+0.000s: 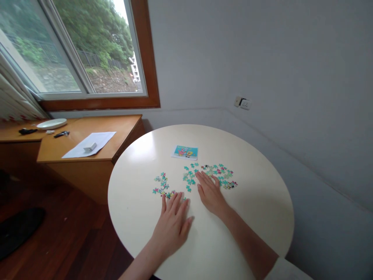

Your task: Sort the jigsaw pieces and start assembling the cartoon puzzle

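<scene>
Loose jigsaw puzzle pieces (190,181) lie scattered over a round white table (140,233), mostly teal with pink, yellow and dark bits. My left hand (171,223) rests palm down with its fingers spread, the tips at the lower edge of the left group of pieces (162,186). Over the middle and right pieces (224,175) reaches my right hand (210,191), its fingers stretched out and touching or hovering just above some of them; those under it are hidden. Behind the pieces lies a picture card (185,152) with cartoon figures on teal.
A wooden desk (87,126) stands to the left, bearing a white sheet (99,139) with a small white box (90,147), a white plate (52,124) and small dark items. The wall behind has a socket (245,104); a window (101,50) is at upper left.
</scene>
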The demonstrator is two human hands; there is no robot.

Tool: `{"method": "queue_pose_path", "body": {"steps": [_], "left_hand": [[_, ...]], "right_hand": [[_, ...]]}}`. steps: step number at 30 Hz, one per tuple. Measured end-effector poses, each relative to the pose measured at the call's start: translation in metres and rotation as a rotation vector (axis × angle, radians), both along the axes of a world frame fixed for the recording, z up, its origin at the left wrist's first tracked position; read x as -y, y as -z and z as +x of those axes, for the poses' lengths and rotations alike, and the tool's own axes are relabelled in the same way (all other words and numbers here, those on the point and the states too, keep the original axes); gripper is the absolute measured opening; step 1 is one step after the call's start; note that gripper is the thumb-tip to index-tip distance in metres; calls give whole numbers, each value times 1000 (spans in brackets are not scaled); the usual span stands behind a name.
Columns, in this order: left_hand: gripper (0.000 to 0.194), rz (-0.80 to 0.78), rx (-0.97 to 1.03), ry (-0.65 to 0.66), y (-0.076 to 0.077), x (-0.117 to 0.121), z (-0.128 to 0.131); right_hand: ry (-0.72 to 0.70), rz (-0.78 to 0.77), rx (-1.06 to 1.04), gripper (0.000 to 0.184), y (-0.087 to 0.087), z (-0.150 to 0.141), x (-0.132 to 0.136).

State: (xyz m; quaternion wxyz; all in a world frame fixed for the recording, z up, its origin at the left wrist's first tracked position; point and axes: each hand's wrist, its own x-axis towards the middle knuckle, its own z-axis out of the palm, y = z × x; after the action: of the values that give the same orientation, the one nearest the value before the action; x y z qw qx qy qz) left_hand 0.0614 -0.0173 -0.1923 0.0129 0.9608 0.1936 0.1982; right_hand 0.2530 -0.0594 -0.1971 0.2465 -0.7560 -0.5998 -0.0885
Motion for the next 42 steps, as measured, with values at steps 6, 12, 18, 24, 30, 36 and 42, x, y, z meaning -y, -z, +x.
{"method": "queue_pose_path", "body": {"steps": [6, 12, 18, 24, 30, 36, 42], "left_hand": [[38, -24, -13, 14, -4, 1, 0], [41, 26, -18, -72, 3, 1, 2], [46, 45, -12, -72, 7, -1, 2], [43, -22, -1, 21, 1, -1, 2], [43, -53, -12, 72, 0, -2, 1], [36, 9, -6, 12, 6, -3, -1], [40, 70, 43, -49, 14, -4, 1]], "right_hand": [[52, -11, 70, 36, 4, 1, 2], [47, 80, 53, 30, -3, -8, 16], [-107, 51, -3, 29, -11, -25, 21], [-402, 86, -189, 35, -19, -37, 24], [-409, 148, -209, 34, -26, -27, 24], [92, 197, 24, 33, -15, 2, 38], [550, 7, 244, 33, 12, 20, 64]]}}
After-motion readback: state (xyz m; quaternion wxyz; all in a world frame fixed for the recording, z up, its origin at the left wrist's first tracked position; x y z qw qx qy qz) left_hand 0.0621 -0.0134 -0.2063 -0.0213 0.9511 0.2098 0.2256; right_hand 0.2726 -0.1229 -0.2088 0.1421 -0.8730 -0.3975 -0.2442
